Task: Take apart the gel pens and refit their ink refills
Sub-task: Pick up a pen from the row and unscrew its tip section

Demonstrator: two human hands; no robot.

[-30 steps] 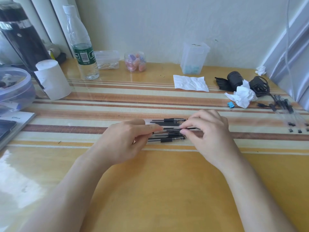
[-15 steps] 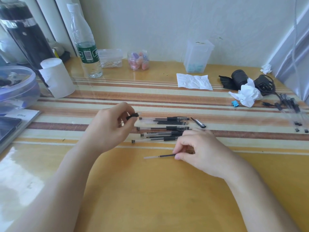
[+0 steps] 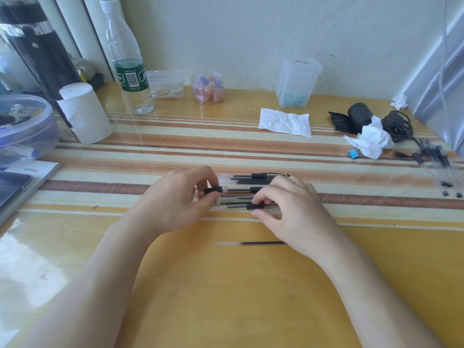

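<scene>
**One refill out, next pen in hand**

In the lower middle of the frame, a loose ink refill [image 3: 251, 243] lies flat on the bare yellow table [image 3: 226, 302], its right end hidden under the right wrist. Just beyond it, the right hand [image 3: 291, 209] curls over the pile of gel pens [image 3: 251, 182], thumb and forefinger pinching the black grip of the nearest pen [image 3: 254, 206]. Left of the pile, the left hand [image 3: 175, 202] pinches a small black piece [image 3: 213, 191], probably a cap or end plug, between thumb and fingertips.

This looks like the dismantling step, early in the pile. The next move calls for lifting that pen clear without rolling its neighbours, and for keeping the black piece from getting lost.

The widest open room is the bare surface towards the bottom of the frame. A notebook [image 3: 32, 172] crowds the left edge. At far right more clear barrels [image 3: 438, 159] lie beside crumpled tissue [image 3: 371, 141], and a water bottle [image 3: 130, 71] stands at upper left.
</scene>
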